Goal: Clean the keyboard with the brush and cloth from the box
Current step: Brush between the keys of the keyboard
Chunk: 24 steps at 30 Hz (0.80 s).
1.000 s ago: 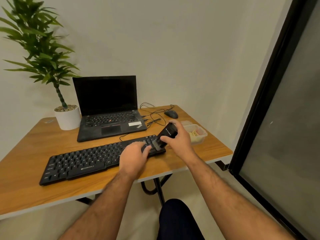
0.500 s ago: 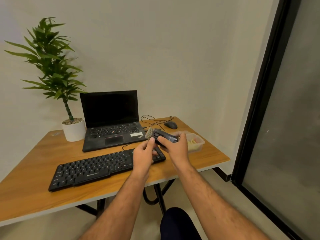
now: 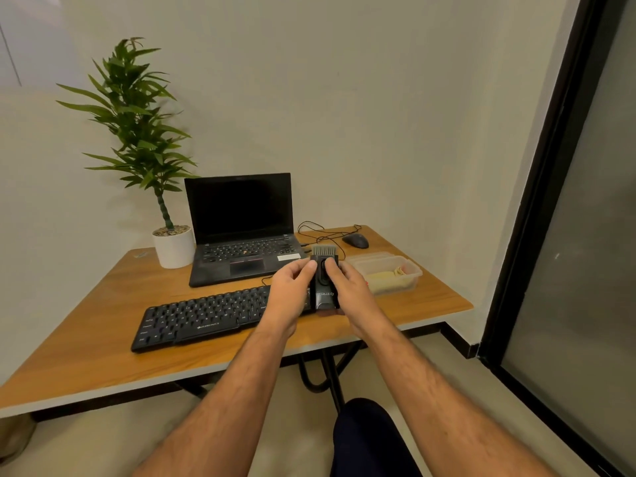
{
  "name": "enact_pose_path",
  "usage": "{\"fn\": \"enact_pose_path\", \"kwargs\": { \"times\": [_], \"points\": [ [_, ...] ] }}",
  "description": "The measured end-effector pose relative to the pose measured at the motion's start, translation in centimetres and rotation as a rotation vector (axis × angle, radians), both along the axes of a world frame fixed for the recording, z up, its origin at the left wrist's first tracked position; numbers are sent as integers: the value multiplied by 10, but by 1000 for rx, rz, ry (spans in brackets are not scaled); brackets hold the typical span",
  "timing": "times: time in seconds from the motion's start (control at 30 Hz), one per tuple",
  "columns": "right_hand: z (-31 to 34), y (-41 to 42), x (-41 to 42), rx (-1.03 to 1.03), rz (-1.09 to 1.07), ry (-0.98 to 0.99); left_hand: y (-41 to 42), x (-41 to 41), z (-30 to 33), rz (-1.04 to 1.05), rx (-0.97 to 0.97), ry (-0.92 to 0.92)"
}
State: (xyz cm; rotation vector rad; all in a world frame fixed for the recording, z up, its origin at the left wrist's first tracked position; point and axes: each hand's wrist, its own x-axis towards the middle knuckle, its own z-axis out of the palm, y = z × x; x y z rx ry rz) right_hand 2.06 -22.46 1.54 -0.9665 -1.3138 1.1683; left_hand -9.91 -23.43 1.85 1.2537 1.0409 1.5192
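A black brush [image 3: 323,280] with grey bristles at its far end is held upright-lengthwise above the right end of the black keyboard [image 3: 206,320]. My left hand [image 3: 292,289] grips its left side, thumb near the slider. My right hand [image 3: 347,290] holds its right side with the thumb on the front. The keyboard lies across the wooden desk [image 3: 86,346]; its right end is hidden by my hands. A clear plastic box [image 3: 395,273] with a yellowish cloth inside stands just right of my right hand.
An open black laptop [image 3: 242,228] stands behind the keyboard. A potted plant in a white pot [image 3: 173,247] is at its left. A black mouse [image 3: 355,241] and cables lie at the back right. A dark glass door [image 3: 578,235] is on the right.
The brush has been lifted off the keyboard's right end and turned bristles away from me. My left hand left the keys and joined the right hand on the brush.
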Motion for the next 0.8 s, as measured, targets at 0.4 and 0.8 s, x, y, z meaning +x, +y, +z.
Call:
{"fn": "enact_pose_path", "kwargs": {
  "times": [0.4,0.8],
  "points": [
    [10,-9,-4,115,-83,-115,-8,15,8,40,26,-47],
    [14,-10,-3,122,-90,-110,1,22,8,89,6,-56]
  ]
}}
